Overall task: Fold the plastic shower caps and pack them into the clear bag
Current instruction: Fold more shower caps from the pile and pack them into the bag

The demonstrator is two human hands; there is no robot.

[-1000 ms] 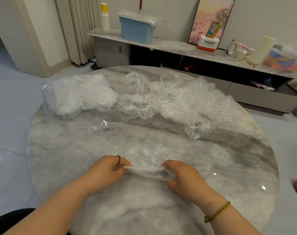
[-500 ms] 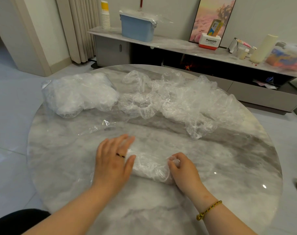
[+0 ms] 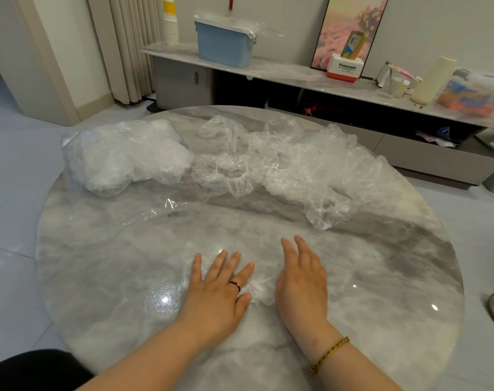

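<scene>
As your left hand (image 3: 220, 289) and right hand (image 3: 302, 280) press one shower cap (image 3: 258, 292) at lower centre, fingers straight: loose caps (image 3: 310, 170) upper right, filled clear bag (image 3: 121, 156) upper left.

Both hands out front, side by side w/ a small gap between. Left hand (image 3: 220, 289): palm down, flat, fingers straight & fanned, thumb tucked toward the middle. Right hand (image 3: 302, 280): palm down too, fingers straight & close together, pointing fwd. Left forearm (image 3: 144, 359) & right forearm (image 3: 353, 371) bare, angling in from the bottom corners.
</scene>
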